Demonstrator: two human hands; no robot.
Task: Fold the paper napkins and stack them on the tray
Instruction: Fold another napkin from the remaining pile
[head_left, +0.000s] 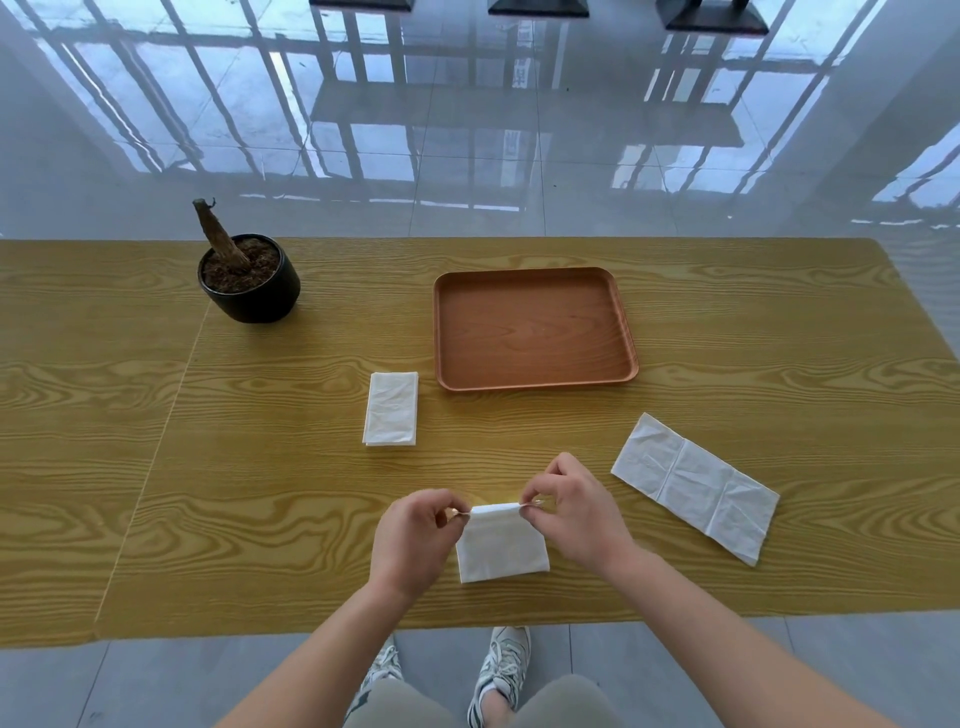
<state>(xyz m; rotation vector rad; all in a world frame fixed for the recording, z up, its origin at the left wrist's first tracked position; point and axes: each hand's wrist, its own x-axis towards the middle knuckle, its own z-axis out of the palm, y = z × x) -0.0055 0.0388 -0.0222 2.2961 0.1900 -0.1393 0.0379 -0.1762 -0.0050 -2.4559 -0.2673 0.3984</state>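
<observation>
Left hand (415, 540) and right hand (571, 514) pinch top corners of small folded white paper napkin (501, 551), near side of empty brown rectangular wooden tray (535, 384), napkin's lower edge on yellow wood-grain surface (260, 493)

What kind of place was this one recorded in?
Likely a dining hall or café, though not certain: a long yellow wood-grain table on glossy pale floor tiles reflecting tall windows, black furniture bases beyond, and a brown wooden tray near white paper napkins.

Matt wood-grain table (260, 467), smooth wooden tray (535, 382), creased paper napkins (390, 408), glossy tiled floor (467, 156).
</observation>
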